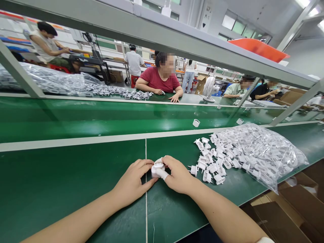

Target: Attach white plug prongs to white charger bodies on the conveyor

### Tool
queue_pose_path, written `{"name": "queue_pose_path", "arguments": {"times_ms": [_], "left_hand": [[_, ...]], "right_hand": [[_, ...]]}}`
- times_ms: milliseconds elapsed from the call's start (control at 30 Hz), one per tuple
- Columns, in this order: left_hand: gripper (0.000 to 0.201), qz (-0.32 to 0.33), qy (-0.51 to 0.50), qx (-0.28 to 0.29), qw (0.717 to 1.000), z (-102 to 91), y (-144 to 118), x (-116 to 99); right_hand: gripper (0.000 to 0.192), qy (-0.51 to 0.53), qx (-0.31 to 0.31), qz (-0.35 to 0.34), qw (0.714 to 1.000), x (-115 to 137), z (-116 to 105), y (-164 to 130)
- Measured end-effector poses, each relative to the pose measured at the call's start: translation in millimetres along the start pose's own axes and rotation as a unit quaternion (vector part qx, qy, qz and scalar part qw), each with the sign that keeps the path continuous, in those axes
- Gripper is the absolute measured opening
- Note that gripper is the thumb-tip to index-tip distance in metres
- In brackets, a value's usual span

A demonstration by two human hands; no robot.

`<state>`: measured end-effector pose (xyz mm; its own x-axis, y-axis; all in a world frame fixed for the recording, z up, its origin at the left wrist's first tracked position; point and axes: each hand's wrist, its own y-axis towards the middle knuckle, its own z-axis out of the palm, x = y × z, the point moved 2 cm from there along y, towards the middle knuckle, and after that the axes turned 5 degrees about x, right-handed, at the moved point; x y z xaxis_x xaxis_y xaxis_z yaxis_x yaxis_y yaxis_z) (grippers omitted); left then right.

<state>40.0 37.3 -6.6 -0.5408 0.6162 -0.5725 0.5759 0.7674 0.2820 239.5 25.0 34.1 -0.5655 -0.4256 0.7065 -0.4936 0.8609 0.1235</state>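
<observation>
Both hands meet on one white plug part (157, 169) — left hand (133, 182) and right hand (178, 175) pinch it closed, apparently pressing it together beside the loose pile (215, 158); seating calls for even pressure.

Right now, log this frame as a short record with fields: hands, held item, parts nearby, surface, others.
left hand: grips the white plug part
right hand: grips the same part, white cot on one finger
pile of plug parts: loose, right of the hands
clear bag: holds more parts
green bench: under both hands
co-worker in red: seated opposite
</observation>
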Motion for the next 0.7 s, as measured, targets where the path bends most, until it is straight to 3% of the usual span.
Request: {"name": "queue_pose_path", "arguments": {"times_ms": [533,700], "left_hand": [[0.031,-0.003,-0.012,-0.003,1.0,-1.9,-0.1,-1.4],[0.034,-0.015,-0.096,0.015,0.995,-0.4,-3.2,-3.1]], "right_hand": [[0.02,0.004,-0.001,0.003,1.0,1.2,-1.1,-0.3],[0.021,0.138,-0.004,0.035,0.99,0.7,5.1,-0.1]]}}
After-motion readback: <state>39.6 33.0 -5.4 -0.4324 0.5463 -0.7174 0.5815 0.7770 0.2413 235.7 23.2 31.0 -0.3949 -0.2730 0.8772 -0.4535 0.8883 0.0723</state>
